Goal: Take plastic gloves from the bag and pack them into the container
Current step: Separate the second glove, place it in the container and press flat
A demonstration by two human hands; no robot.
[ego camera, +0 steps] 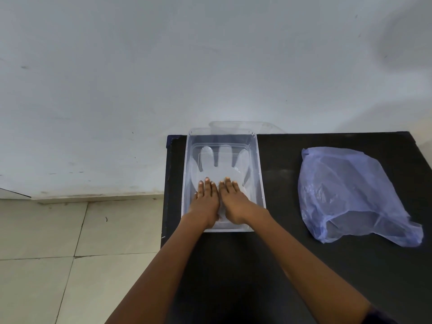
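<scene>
One glove (219, 164), at least, lies flat in the container (261, 183), fingers pointing away from us; it is clear plastic, so we cannot tell whether more are stacked beneath it. We have both hands inside the container, side by side and nearly touching: the left hand (205, 199) and the right hand (233, 202) are each laid flat, palm down, fingers straight and close together, pressing on the cuff end of the glove and gripping nothing. The container sits at the left edge of the black counter (280, 265). The bag (350, 195) lies well apart to the right, crumpled and slack; what it holds cannot be made out. We judge the packing started but unfinished: this glove is being smoothed down, and any left in the bag must yet be fetched.
</scene>
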